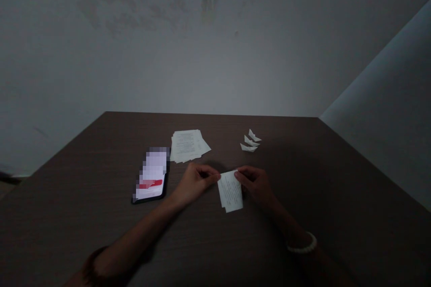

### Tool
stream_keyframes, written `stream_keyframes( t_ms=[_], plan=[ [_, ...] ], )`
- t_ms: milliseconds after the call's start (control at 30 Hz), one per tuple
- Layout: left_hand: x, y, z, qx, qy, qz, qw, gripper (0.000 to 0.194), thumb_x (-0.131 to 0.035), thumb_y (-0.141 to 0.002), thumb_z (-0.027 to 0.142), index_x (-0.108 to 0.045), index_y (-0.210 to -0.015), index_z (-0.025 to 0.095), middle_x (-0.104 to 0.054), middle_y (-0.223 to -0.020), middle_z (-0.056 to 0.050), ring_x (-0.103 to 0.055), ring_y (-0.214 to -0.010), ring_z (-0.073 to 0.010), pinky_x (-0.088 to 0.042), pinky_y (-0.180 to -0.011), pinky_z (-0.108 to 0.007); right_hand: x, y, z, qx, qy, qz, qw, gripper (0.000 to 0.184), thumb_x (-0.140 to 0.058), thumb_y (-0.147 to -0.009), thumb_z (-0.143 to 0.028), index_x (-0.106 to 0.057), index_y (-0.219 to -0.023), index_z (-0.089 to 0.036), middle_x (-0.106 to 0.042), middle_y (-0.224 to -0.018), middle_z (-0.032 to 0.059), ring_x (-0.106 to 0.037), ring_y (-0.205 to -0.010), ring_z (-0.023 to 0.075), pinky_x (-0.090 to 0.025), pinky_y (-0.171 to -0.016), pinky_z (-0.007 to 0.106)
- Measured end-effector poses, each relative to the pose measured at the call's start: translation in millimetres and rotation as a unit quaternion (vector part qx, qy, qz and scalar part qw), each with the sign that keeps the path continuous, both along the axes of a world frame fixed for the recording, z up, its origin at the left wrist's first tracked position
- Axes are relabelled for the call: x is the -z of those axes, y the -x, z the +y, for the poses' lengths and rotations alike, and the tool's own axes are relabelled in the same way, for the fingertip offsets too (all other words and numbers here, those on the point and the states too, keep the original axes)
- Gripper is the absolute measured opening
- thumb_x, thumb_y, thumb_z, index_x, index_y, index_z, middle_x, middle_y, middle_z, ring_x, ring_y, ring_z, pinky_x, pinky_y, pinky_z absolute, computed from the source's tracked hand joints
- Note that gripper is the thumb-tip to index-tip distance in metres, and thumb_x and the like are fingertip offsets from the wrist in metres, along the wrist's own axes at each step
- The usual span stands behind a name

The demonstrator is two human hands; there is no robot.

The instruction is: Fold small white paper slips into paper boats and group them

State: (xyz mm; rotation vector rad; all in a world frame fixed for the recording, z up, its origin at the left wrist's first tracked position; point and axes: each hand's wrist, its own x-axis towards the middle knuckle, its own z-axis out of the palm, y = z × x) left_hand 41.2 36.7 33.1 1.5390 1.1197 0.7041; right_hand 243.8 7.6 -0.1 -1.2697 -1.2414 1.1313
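Note:
A small printed sheet of paper point(231, 193), folded over with its lower edges not quite lined up, is held up above the table between both hands. My left hand point(198, 181) pinches its upper left corner between thumb and fingers. At the upper right corner, my right hand point(254, 183) grips the same paper in a like pinch, thumb on the near face. Beyond my right hand stand three small folded paper boats point(249, 148), close together in a row. Past my left hand lies a fanned stack of printed paper sheets point(186, 143).
A smartphone point(151, 175) with a lit, partly blurred screen lies left of my left hand, close to the paper stack. The dark wooden table point(101, 157) ends at a grey wall point(208, 67) with stained, peeling paint. Another wall slants along the right.

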Motion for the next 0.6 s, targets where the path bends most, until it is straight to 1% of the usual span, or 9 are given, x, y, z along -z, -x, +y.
stream_keyframes(
  t_ms=[133,300,467,600],
  plan=[
    [5.0,-0.6,1.3,-0.003,0.027,-0.018,0.999,0.019,-0.067,-0.078,0.03,-0.074,-0.075,0.012,-0.072,-0.076,-0.008,-0.061,-0.069,-0.0163,-0.045,-0.064,-0.026,0.3,-0.3,-0.3,0.003,0.003,-0.013,1.0,0.022,-0.071,-0.071,-0.038,-0.072,-0.068,-0.016,-0.063,-0.056,-0.0006,-0.053,-0.049,0.011,-0.041,-0.047,0.022],
    [9.7,-1.7,1.7,-0.015,0.025,-0.007,1.0,0.023,-0.067,-0.077,0.034,-0.073,-0.074,0.013,-0.069,-0.07,-0.006,-0.058,-0.064,-0.0156,-0.041,-0.056,-0.024,-0.4,-1.2,-0.7,0.008,0.0,-0.026,1.0,0.022,-0.071,-0.071,-0.038,-0.072,-0.067,-0.016,-0.064,-0.056,-0.0003,-0.054,-0.05,0.012,-0.041,-0.048,0.023],
    [6.3,-3.4,0.6,-0.019,0.024,0.0,1.0,0.022,-0.068,-0.076,0.035,-0.073,-0.074,0.013,-0.065,-0.062,-0.004,-0.053,-0.058,-0.0137,-0.037,-0.053,-0.023,1.7,-2.8,-1.4,0.016,0.004,-0.016,1.0,0.021,-0.071,-0.073,-0.037,-0.071,-0.066,-0.017,-0.06,-0.054,-0.0021,-0.05,-0.049,0.0111,-0.038,-0.047,0.022],
    [2.1,-4.3,-0.4,-0.009,0.043,0.013,0.999,0.024,-0.068,-0.077,0.035,-0.074,-0.075,0.013,-0.06,-0.056,-0.001,-0.046,-0.051,-0.0109,-0.033,-0.05,-0.022,1.0,-2.6,-2.1,0.021,0.008,-0.003,1.0,0.022,-0.071,-0.073,-0.037,-0.069,-0.065,-0.017,-0.058,-0.055,-0.0027,-0.048,-0.05,0.0104,-0.037,-0.047,0.022]
  ],
)
